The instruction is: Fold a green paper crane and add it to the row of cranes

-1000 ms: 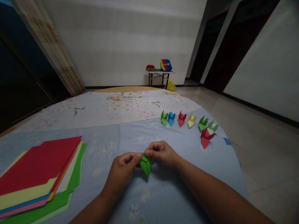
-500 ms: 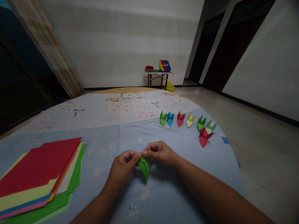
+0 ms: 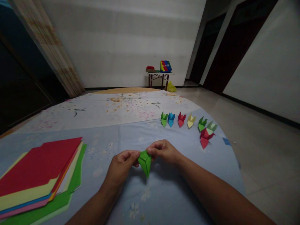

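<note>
A folded green origami crane point(image 3: 145, 163) is held between my two hands just over the blue cloth, its pointed end toward me. My left hand point(image 3: 124, 163) pinches its left upper edge between thumb and fingers. On the other side, my right hand point(image 3: 162, 151) grips the upper right corner with thumb and forefinger. The fingers behind the paper are partly hidden. Finished-looking paper cranes stand farther right: a green one point(image 3: 164, 119), a blue one point(image 3: 171, 119), a red one point(image 3: 181, 119), a yellow one point(image 3: 191, 121) and several more, with a larger red crane point(image 3: 205, 137) in front.
At the left lies a stack of coloured paper point(image 3: 35, 168), red on top. A floral cloth point(image 3: 105, 125) covers the round table. By the far wall, a small table point(image 3: 160, 73) carries a colourful box point(image 3: 166, 66); a yellow bag point(image 3: 171, 87) sits on the floor beside it.
My hands have moved slightly apart, the right one a little up and to the right. The green paper's upper part now shows wider between them.
</note>
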{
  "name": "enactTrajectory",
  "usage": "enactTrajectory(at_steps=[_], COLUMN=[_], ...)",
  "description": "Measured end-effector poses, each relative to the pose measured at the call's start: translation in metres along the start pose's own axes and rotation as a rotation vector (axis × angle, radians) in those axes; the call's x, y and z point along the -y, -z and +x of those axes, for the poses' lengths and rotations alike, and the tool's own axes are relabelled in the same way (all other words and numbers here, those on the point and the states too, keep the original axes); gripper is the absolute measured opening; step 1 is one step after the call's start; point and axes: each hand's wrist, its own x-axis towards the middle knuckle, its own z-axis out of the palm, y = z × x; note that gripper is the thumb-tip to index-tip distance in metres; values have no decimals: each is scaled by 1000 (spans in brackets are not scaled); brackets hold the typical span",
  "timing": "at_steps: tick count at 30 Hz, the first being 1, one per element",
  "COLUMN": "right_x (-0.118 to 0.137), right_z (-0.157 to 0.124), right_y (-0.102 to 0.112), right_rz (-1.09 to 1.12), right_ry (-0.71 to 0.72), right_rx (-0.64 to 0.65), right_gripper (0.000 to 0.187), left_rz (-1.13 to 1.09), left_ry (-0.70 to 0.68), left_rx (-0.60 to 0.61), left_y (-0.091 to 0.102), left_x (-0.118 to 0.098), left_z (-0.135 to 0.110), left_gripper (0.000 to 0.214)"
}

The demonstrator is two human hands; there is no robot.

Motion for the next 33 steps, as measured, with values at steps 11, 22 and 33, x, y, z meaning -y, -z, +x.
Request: enactTrajectory(at_steps=[11, 22, 33], right_x=[-5, -9, -9], right_z=[1, 3, 1], right_y=[-3, -7, 3], right_rz=[-110, -77, -375], right_ry=[16, 36, 226], right_rx=[-102, -50, -164], right_gripper=[40, 39, 28], left_rz=[-94, -129, -265], left_ry=[52, 134, 93], left_rx=[56, 148, 112], left_y=[-2, -2, -3], left_x=[4, 7, 1], left_z=[0, 0, -2], left_gripper=[30, 28, 50])
